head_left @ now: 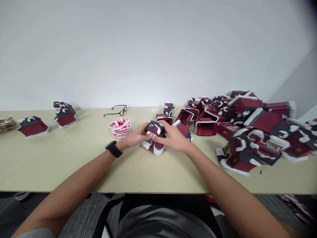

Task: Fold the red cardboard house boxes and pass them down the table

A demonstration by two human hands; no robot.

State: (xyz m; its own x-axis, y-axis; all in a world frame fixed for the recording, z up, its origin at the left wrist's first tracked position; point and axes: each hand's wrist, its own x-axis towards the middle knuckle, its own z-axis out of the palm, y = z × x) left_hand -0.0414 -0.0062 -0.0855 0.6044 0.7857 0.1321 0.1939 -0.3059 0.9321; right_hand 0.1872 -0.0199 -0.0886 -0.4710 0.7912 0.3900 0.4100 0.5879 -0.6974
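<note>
A small dark red house (156,128) with a dark grey roof and white snow-like patches stands upright on the table, its white base toward me. My left hand (136,135) grips it from the left, thumb at the front edge near a striped red-and-white trim. From the right, my right hand (172,136) holds the same house, thumb at the front and fingers behind the roof. Left of my left hand sits a clear bowl (120,135) filled with red and white pieces. Fingers hide parts of the house.
Black glasses (116,113) lie behind the bowl. Similar houses (33,126) stand at the left, near a container (7,125) at the edge. Several more houses (247,105) are heaped at the right. The table's front edge (153,192) runs below my forearms.
</note>
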